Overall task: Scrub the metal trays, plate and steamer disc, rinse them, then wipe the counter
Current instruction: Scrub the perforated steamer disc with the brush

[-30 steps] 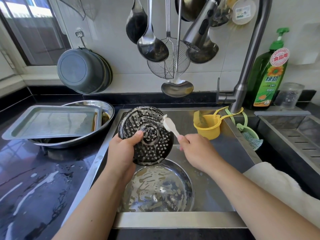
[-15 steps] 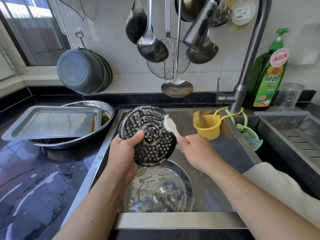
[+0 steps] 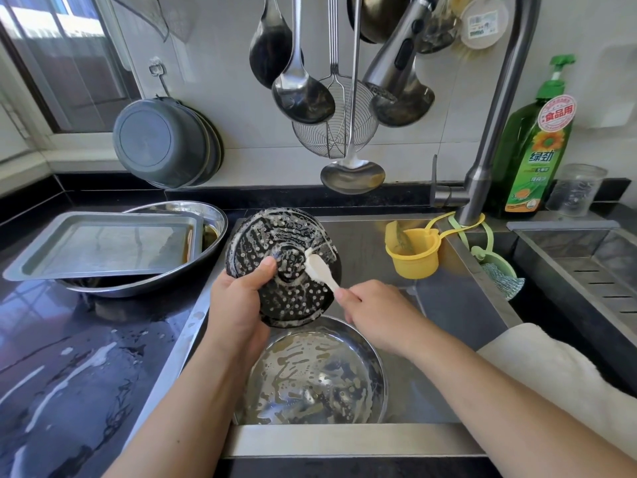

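Dark perforated metal, streaked with suds — the steamer disc [image 3: 282, 267] stands tilted on edge over the sink [image 3: 458, 305], and I have it in my left hand [image 3: 238, 305], thumb hooked over the face near the raised centre, fingers out of sight behind it. My right hand [image 3: 375, 312] is closed round the handle of a small pale brush [image 3: 319, 267], whose head presses on the disc just right of the hub, a short way above my knuckles.

The disc looks thin, stiff and light, I judge, but soap makes it slick; its holes and the raised centre give my thumb some purchase, and the rim sitting in my palm is the safest hold. A pinch on the flat face alone would likely slip.

Directly below my hands, a round metal plate [image 3: 317, 374] lies flat in the basin, foamy and not yet rinsed. Beyond my left hand, on the wet black counter [image 3: 69, 357], a rectangular metal tray [image 3: 103, 243] rests tilted across a wide steel basin [image 3: 213, 215] — stiff and bulkier; I would lift it by its rolled rim with both hands. Past my right forearm a white cloth [image 3: 551, 374] drapes over the sink's edge. Scrubbing is under way; rinsing and wiping the counter remain.
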